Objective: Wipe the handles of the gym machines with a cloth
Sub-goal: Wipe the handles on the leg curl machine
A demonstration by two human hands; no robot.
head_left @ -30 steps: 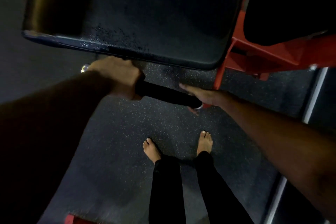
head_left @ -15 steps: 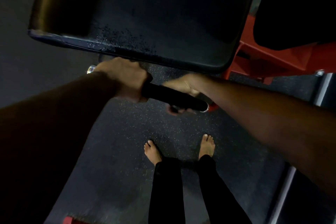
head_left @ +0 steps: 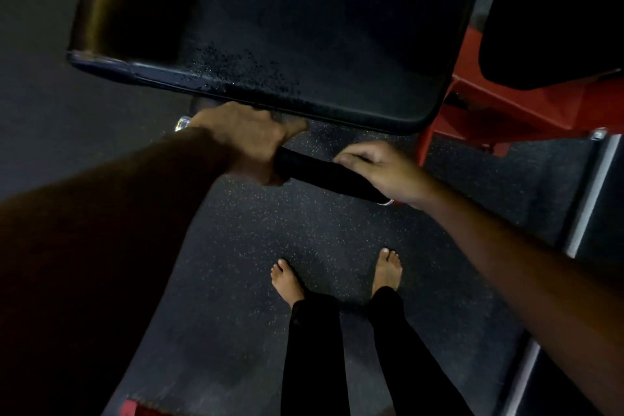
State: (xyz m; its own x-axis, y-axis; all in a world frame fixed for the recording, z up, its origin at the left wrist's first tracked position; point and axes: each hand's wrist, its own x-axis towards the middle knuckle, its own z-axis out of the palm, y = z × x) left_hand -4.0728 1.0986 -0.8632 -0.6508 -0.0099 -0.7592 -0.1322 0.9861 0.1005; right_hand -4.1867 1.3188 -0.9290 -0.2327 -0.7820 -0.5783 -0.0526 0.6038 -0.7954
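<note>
A black padded handle [head_left: 320,174] with chrome end caps runs across the middle of the head view, just below a black seat pad [head_left: 287,44]. My left hand [head_left: 243,138] is wrapped around its left end. My right hand [head_left: 381,169] lies over its right end with the fingers curled across the top. No cloth shows in either hand; the light is dim.
A red machine frame [head_left: 499,111] stands at the right, behind a second black pad [head_left: 557,10]. A grey metal rail [head_left: 587,196] runs down the right side. My bare feet [head_left: 287,284] stand on speckled black rubber flooring [head_left: 236,246].
My right hand went from lying flat along the handle to gripping it near the middle, then slid back to the right end. My left hand kept its grip.
</note>
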